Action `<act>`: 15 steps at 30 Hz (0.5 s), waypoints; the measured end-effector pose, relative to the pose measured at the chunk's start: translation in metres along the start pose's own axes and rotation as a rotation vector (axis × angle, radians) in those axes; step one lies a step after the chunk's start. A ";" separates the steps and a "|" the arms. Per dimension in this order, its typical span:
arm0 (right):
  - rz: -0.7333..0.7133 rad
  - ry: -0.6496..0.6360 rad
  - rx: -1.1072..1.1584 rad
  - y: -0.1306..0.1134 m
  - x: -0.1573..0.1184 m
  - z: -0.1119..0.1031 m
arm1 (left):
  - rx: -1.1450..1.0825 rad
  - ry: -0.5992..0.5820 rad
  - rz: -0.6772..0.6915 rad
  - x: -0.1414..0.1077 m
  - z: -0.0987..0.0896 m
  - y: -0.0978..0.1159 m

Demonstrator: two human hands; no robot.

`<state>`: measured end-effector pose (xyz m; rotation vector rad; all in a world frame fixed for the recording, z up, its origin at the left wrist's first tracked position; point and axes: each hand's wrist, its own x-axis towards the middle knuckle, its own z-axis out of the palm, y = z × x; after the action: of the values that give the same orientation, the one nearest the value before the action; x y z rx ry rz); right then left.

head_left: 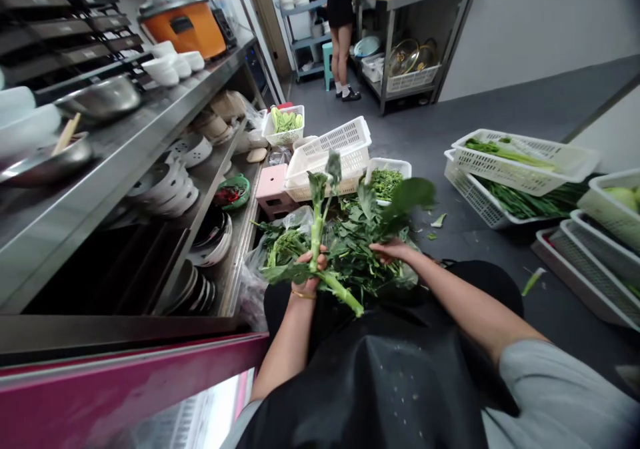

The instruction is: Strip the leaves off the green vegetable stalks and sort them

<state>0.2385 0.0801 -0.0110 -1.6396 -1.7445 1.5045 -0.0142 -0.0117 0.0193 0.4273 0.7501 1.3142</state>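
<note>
My left hand (311, 266) is closed around a thick, leafy green vegetable stalk (316, 232). The stalk stands upright above the fist, and its pale green lower end slants down to the right over my black apron (395, 369). To the right, my right hand (391, 251) is closed on the base of a large dark green leaf (410, 199), which is smeared by motion. A heap of leafy greens (350, 259) lies below and between both hands. Beside my left hand, a clear plastic bag (256, 272) holds thinner green stems (287, 245).
Ahead stand a pink stool (273, 185), a white basket (327, 155) and a white tub of cut greens (386, 181). Steel shelving (150, 135) with bowls runs along the left. Stacked vegetable baskets (530, 162) are at right. Another person (340, 29) stands at the back.
</note>
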 end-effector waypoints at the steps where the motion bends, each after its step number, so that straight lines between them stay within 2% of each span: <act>1: 0.005 -0.010 -0.057 0.005 0.004 -0.009 | -0.049 -0.035 -0.011 -0.004 -0.003 -0.001; 3: -0.045 -0.007 -0.102 -0.001 0.009 -0.016 | -0.085 -0.072 -0.037 -0.008 -0.007 -0.006; 4: -0.084 -0.024 -0.051 -0.012 0.010 -0.015 | -0.089 -0.087 -0.061 -0.008 -0.006 -0.008; 8: -0.356 -0.268 0.403 -0.083 0.011 0.012 | 0.031 -0.095 -0.108 -0.003 0.004 -0.014; 9: -0.395 -0.272 0.469 -0.100 0.012 0.020 | 0.084 -0.079 -0.099 -0.001 0.009 -0.015; 10: -0.407 -0.239 0.474 -0.114 0.012 0.027 | 0.138 -0.053 -0.067 0.001 0.013 -0.016; 12: -0.388 -0.075 0.371 -0.128 0.010 0.039 | 0.230 0.013 0.046 0.005 0.021 -0.018; 15: -0.423 0.157 0.216 -0.116 -0.008 0.053 | 0.274 0.162 0.175 0.013 0.024 -0.017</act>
<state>0.1366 0.0730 0.0662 -1.1588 -1.6468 1.2752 0.0156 -0.0002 0.0214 0.6220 1.0542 1.4261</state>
